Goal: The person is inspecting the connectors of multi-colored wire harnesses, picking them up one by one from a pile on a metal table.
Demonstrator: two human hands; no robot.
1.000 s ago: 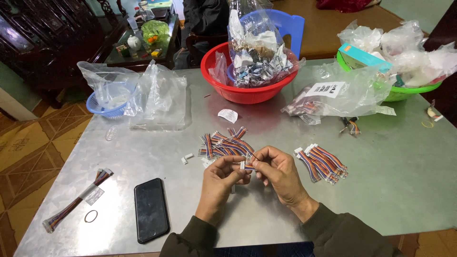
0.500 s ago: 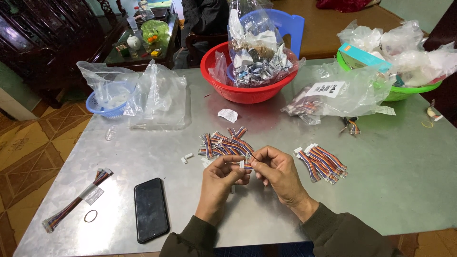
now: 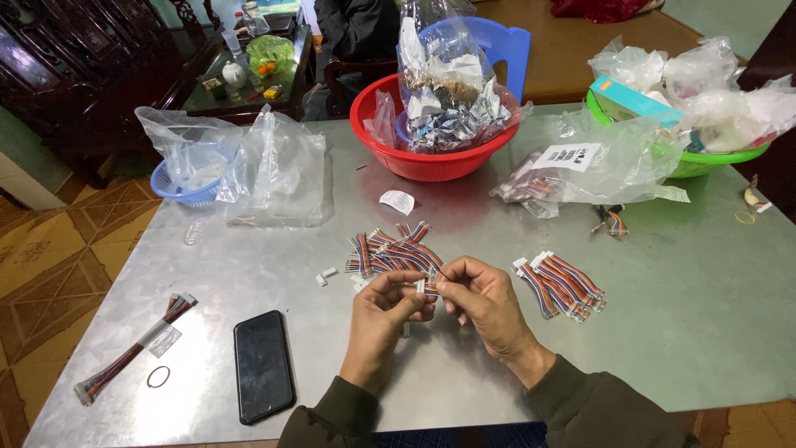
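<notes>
Nearest the body, bare metal table (image 3: 663, 332) runs from the wrists to the near edge; a black phone (image 3: 264, 365) lies just left of the left forearm, close to that edge. Further left, a long bundled wire harness (image 3: 133, 353) and a small rubber band (image 3: 157, 377) sit near the table's left edge.

The left hand (image 3: 383, 309) and right hand (image 3: 485, 300) meet fingertip to fingertip, both pinching a small white connector (image 3: 421, 287) with coloured wires between them.

Just beyond the fingers lies a loose pile of ribbon wires (image 3: 390, 249); a second, neater bunch (image 3: 562, 286) lies to the right of the right hand, apart from it. Open table stretches right of that bunch.

Farther off, a red basin (image 3: 373, 137) holding a plastic bag, a clear bag of wires (image 3: 589, 170), a green basin (image 3: 730, 158) and a blue basket (image 3: 178, 192) crowd the far edge.
</notes>
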